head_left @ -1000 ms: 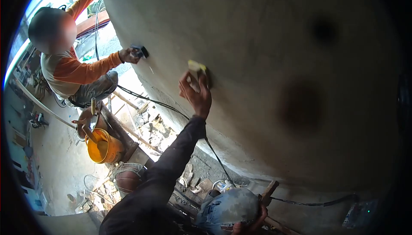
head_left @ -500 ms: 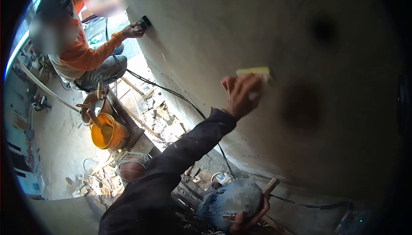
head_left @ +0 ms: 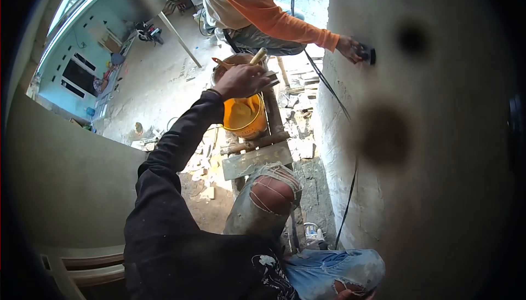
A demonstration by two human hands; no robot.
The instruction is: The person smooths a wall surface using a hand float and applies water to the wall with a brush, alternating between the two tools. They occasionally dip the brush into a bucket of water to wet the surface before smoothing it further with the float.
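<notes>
My left hand (head_left: 241, 81) is over the yellow bucket (head_left: 246, 130), its fingers closed on a flat tool (head_left: 271, 80) whose edge sticks out to the right. Pale yellow material (head_left: 239, 115) lies inside the bucket. Just behind the hand, a wooden handle (head_left: 257, 56) and a reddish brush (head_left: 222, 63) rest at a brown container (head_left: 239, 59). Low in the view, my right hand (head_left: 356, 295) is at my jeans knee, mostly cut off by the frame edge, so its grip is unclear.
A co-worker in orange sleeves (head_left: 296, 26) presses a dark tool (head_left: 369, 56) to the plastered wall (head_left: 449, 190). Black cables (head_left: 329, 84) hang along it. Under my torn-jeans knee is a board (head_left: 257, 159) on wooden poles. Rubble (head_left: 298, 125) lies below; a motorcycle (head_left: 149, 33) stands farther off.
My left hand has left the wall and moved to above the bucket, still holding a flat object. The view has turned left, so co-worker and bucket appear farther right.
</notes>
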